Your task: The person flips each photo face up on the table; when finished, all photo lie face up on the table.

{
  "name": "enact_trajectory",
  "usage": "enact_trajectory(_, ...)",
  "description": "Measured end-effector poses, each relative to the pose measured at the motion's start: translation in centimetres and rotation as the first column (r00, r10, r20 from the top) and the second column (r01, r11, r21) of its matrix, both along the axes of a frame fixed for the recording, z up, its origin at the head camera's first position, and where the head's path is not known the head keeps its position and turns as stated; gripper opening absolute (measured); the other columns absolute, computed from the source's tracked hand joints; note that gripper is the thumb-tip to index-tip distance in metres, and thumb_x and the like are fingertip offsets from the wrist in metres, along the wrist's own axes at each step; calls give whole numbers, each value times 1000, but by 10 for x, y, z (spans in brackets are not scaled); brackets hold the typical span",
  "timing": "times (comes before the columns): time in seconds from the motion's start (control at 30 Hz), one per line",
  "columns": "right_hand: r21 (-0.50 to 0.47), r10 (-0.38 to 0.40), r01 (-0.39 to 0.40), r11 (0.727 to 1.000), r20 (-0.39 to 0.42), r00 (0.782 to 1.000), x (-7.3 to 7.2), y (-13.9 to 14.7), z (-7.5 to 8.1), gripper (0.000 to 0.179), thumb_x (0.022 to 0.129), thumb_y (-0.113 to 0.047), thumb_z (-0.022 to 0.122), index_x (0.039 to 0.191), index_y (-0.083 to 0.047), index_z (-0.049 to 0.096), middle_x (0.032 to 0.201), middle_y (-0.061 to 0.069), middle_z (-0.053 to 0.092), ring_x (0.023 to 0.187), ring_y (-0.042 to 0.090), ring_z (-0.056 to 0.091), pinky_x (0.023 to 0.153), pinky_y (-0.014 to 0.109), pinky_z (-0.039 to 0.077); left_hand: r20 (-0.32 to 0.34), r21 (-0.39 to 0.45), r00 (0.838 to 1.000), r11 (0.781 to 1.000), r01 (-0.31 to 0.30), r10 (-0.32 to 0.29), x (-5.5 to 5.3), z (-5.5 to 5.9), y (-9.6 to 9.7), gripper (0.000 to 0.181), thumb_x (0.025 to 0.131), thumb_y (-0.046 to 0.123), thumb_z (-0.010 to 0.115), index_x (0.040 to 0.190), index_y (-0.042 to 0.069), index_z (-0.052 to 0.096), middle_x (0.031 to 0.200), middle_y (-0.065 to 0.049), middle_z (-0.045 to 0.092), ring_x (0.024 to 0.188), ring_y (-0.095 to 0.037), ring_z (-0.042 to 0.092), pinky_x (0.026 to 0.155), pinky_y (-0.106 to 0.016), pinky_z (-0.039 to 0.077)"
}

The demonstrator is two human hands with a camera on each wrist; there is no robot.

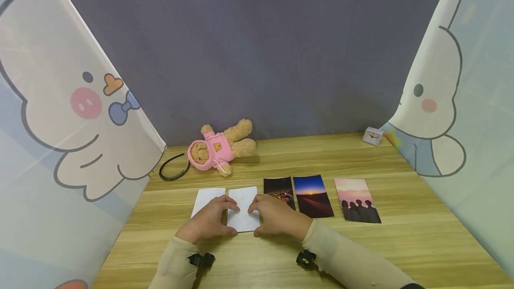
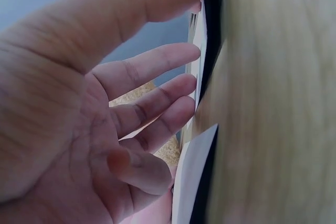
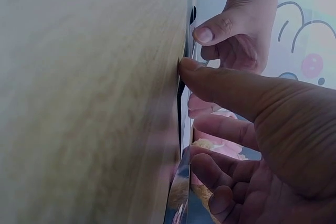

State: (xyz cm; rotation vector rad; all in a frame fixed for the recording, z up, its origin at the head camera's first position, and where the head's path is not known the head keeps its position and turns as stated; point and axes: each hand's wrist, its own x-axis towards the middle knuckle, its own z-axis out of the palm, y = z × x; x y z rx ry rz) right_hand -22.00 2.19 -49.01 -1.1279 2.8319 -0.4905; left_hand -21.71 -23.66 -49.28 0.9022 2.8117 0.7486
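A white card lies in front of me, between my two hands. My left hand is at its left side, fingers spread; in the left wrist view the fingertips rest on the card's white face and the thumb is at its near edge. My right hand mirrors it on the right side, with the thumb at the card's near edge in the right wrist view. Another white card lies left, partly hidden by my left hand. Beside my right hand is a dark photo, partly covered.
A sunset photo and a photo of silhouetted people lie to the right on the wooden table. Behind are a teddy bear in a pink hoodie, a black headband and a small white clock.
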Motion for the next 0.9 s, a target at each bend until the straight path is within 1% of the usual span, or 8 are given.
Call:
enact_trajectory(0.13, -1, 1, -1, 1000, -11, 1000, 0, 0, -1, 52, 72, -43, 97, 115, -23, 77, 112, -10, 61, 106, 9, 58, 93, 29, 52, 9, 11, 1000, 1000, 3, -3, 0, 0, 0, 52, 73, 34, 98, 117, 15, 75, 131, 0, 60, 125, -27, 56, 106, -51, 47)
enact_trajectory(0.33, -8, 0, 0, 1000, 2, 1000, 0, -1, -3, 51, 71, -45, 97, 113, -24, 78, 113, -11, 60, 109, 9, 58, 92, 29, 52, 40, 44, 999, 999, 10, -12, 1, 0, -1, 44, 78, 31, 94, 114, 14, 75, 131, -4, 61, 126, -28, 56, 107, -53, 46)
enact_trajectory(0.5, -2, 6, -6, 1000, -11, 1000, -1, -1, -4, 46, 75, -44, 95, 113, -23, 78, 113, -11, 61, 109, 9, 59, 95, 29, 51, 29, 68, 999, 998, 18, -20, 0, -1, -3, 37, 82, 28, 91, 113, 16, 76, 131, -5, 63, 125, -27, 58, 107, -53, 46)
enact_trajectory(0.7, -31, 22, -23, 999, -23, 999, -1, 1, -2, 32, 82, -39, 89, 109, -23, 79, 112, -10, 63, 107, 10, 60, 94, 30, 52, 42, 118, 999, 993, -3, -2, -2, -4, -5, 28, 88, 26, 85, 112, 18, 75, 130, -3, 66, 127, -26, 59, 111, -52, 43)
enact_trajectory(0.9, -59, 36, -36, 998, -11, 999, 0, 3, 3, 18, 89, -30, 81, 105, -22, 81, 111, -8, 66, 107, 13, 62, 94, 33, 52, 94, 180, 995, 982, -48, 31, -1, -1, -3, 11, 94, 23, 78, 105, 20, 76, 128, -4, 69, 128, -29, 60, 111, -56, 42)
